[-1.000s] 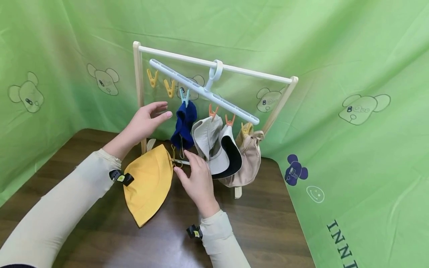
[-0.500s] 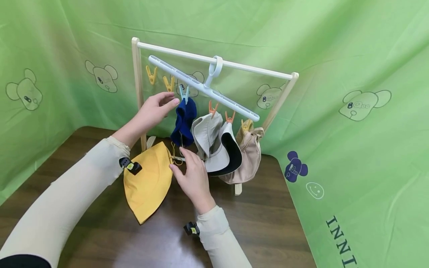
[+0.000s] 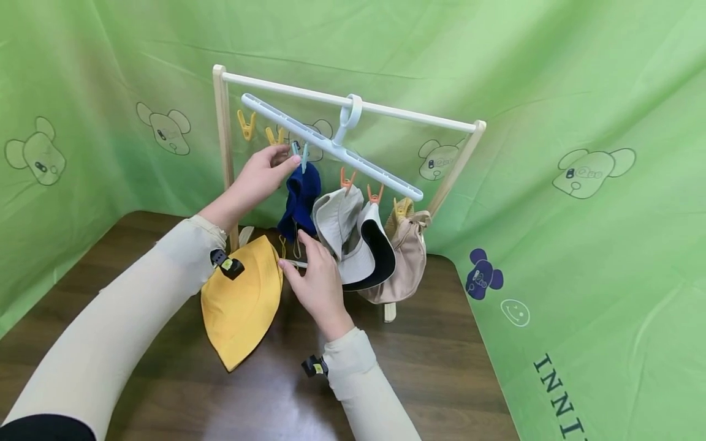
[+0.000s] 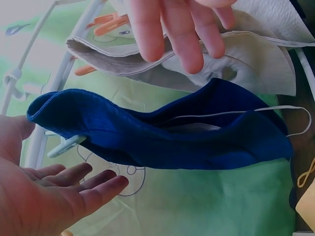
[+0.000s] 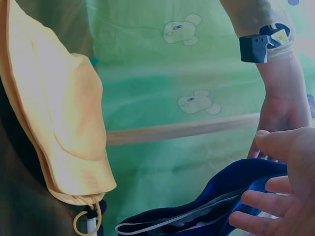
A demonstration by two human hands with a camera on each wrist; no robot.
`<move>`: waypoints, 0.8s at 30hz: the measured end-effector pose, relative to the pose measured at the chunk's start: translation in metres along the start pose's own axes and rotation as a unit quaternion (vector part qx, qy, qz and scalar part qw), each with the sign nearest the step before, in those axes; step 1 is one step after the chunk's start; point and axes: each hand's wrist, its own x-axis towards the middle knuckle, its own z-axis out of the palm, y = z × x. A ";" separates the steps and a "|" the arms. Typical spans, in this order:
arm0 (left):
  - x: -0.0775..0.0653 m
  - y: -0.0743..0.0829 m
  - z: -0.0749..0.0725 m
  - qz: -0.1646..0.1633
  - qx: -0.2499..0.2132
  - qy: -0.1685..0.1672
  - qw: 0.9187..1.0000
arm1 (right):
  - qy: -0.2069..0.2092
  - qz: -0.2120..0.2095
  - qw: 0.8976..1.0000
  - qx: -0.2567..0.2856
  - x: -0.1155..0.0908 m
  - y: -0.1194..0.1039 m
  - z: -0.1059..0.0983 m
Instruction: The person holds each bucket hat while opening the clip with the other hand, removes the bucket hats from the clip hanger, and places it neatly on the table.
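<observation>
A dark blue hat [image 3: 300,193] with a thin cord hangs from a light blue clothespin [image 4: 66,146] below the pale blue hanger [image 3: 364,162]. My left hand [image 3: 266,173] is at that clothespin, its thumb and fingers spread to either side of it; the left wrist view shows them not pinching. Lower down, my right hand [image 3: 318,282] is beside the hat's lower end with its fingers apart and nothing held. In the right wrist view its fingertips [image 5: 241,218] overlap the blue hat, and contact is unclear. A yellow hat [image 3: 242,306] lies on the table to the left of my right hand.
A wooden rack with a white bar [image 3: 413,115] carries the hanger, which tilts down to the right. A grey hat [image 3: 336,217], a white visor cap [image 3: 358,263] and a beige hat [image 3: 405,269] hang there too. Two yellow clothespins [image 3: 246,125] hang at left.
My left hand has moved right and up, from left of the blue hat to its clothespin. My right hand has shifted slightly. The hats hang much as before.
</observation>
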 end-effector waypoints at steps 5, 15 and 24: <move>0.005 0.002 0.001 -0.006 0.004 0.001 1.000 | 0.002 0.008 1.000 0.005 0.004 -0.003 0.001; 0.014 0.010 0.006 -0.032 -0.015 -0.014 0.999 | 0.007 0.007 1.000 0.001 0.009 -0.005 -0.002; 0.022 0.015 0.013 -0.042 -0.013 -0.006 0.999 | 0.012 0.020 1.000 0.008 0.010 -0.005 -0.003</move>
